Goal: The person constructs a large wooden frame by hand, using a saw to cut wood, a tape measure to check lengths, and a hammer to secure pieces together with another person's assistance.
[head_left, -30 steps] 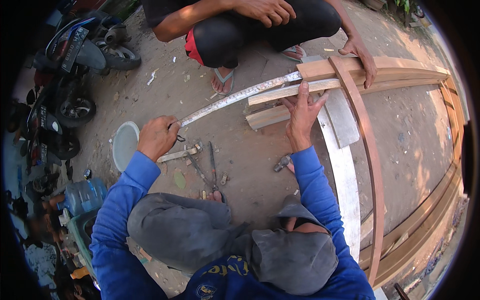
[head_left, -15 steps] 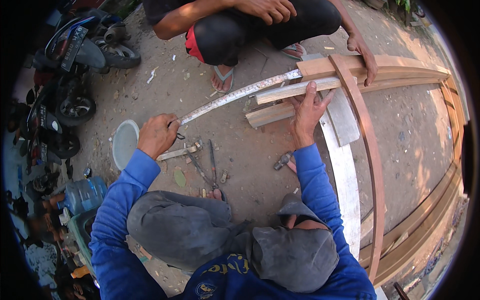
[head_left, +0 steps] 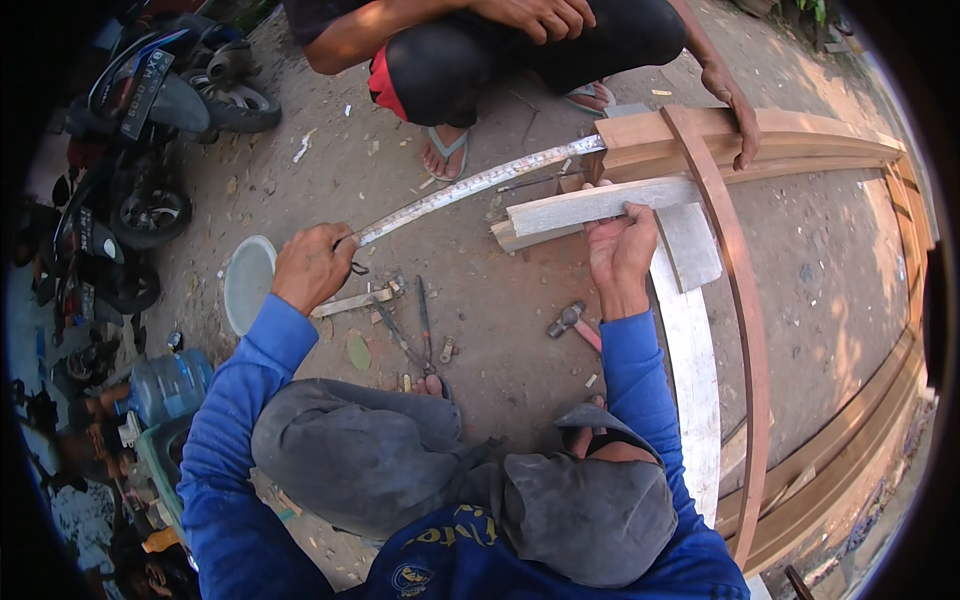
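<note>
My left hand [head_left: 315, 265] is closed on one end of a worn tape measure [head_left: 470, 188]. Its pale blade runs up to the right, and the far end meets the end of a brown wooden frame [head_left: 800, 122]. With fingers curled round it, my right hand [head_left: 622, 255] grips a short greyish wood batten [head_left: 590, 206] just below the frame's end. Another wood piece [head_left: 520, 236] lies under the batten. Across from me a person squats, one hand [head_left: 742, 120] resting over the frame; a thin brown strip [head_left: 735, 300] crosses it.
On the ground between my arms lie a hammer [head_left: 567, 318], a long-handled tool [head_left: 410, 345] and a wood stick [head_left: 350, 304]. A white basin [head_left: 250, 285] stands at left, with motorbikes [head_left: 150, 110] and a water jug [head_left: 170, 388] beyond. A whitish board [head_left: 692, 400] lies right of my right arm.
My right hand has shifted slightly right and down, and the batten has turned so more of its broad grey face shows. The hammer is less covered by my sleeve. My left hand has barely moved.
</note>
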{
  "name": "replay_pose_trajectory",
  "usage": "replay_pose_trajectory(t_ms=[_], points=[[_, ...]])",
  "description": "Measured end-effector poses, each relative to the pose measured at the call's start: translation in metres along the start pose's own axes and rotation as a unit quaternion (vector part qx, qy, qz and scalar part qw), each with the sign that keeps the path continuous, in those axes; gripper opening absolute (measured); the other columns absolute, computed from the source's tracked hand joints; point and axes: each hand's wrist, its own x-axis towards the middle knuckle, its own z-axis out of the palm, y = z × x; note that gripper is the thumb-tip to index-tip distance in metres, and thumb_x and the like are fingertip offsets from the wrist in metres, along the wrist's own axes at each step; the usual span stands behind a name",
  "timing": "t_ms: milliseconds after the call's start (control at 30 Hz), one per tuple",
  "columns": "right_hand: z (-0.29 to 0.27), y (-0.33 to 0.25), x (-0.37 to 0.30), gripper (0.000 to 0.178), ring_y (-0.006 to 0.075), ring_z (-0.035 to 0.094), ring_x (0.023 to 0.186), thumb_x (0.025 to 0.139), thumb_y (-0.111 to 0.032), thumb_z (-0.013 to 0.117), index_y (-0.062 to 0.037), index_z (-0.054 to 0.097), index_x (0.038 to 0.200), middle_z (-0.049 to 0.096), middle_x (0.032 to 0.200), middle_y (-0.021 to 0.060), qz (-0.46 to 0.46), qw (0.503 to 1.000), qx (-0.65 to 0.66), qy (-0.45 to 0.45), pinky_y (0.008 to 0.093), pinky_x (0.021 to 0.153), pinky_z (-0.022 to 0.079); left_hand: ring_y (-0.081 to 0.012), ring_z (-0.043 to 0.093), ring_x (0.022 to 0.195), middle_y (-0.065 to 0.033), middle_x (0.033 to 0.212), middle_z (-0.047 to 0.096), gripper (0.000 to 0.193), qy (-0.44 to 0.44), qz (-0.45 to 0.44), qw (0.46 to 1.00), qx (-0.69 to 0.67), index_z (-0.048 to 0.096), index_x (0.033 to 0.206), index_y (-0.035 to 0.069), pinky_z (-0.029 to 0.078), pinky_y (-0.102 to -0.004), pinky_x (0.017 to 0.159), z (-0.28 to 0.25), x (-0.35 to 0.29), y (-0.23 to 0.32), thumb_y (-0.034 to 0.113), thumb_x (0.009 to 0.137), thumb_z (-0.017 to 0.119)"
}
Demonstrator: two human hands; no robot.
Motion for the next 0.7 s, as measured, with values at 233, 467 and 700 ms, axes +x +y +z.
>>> replay_pose_trajectory(t_ms=[233, 467, 700], points=[[0.002, -0.022, 0.0, 0.04, 0.0161, 0.048, 0.061, 0.101, -0.049, 0.041, -0.0098, 0.047, 0.104, 0.047, 0.078, 0.0013, 0.03, 0.999, -0.012, 0.03, 0.0336, 0.058, 0.044, -0.0442, 0.065, 0.09, -0.0221, 0.092, 0.07, 0.029, -0.039, -0.022, 0.999, 0.005, 0.073, 0.097, 0.006, 0.05, -0.0503, 0.079, -0.001, 0.006, 0.006, 0.029, 0.091, 0.058], [0.0, -0.01, 0.011, 0.051, 0.0265, 0.058, 0.109, 0.102, -0.028, 0.052, -0.0083, 0.033, 0.144, 0.049, 0.128, 0.0129, -0.025, 0.997, 0.028, -0.063, 0.0451, 0.096, 0.05, -0.0456, 0.064, 0.087, -0.0242, 0.089, 0.068, 0.028, -0.019, -0.02, 1.0, -0.002, 0.071, 0.091, 0.004, 0.049, -0.051, 0.077, -0.003, 0.0, 0.01, 0.029, 0.091, 0.057], [0.018, -0.031, 0.001, 0.099, 0.0389, 0.049, 0.131, 0.097, -0.023, 0.066, -0.0124, -0.009, 0.16, 0.031, 0.153, 0.0265, -0.048, 0.99, -0.123, -0.053, 0.0564, 0.102, 0.047, -0.0459, 0.064, 0.085, -0.0248, 0.088, 0.068, 0.028, -0.021, -0.021, 0.999, 0.011, 0.071, 0.091, 0.004, 0.049, -0.0519, 0.077, -0.006, -0.001, 0.005, 0.028, 0.091, 0.057]])
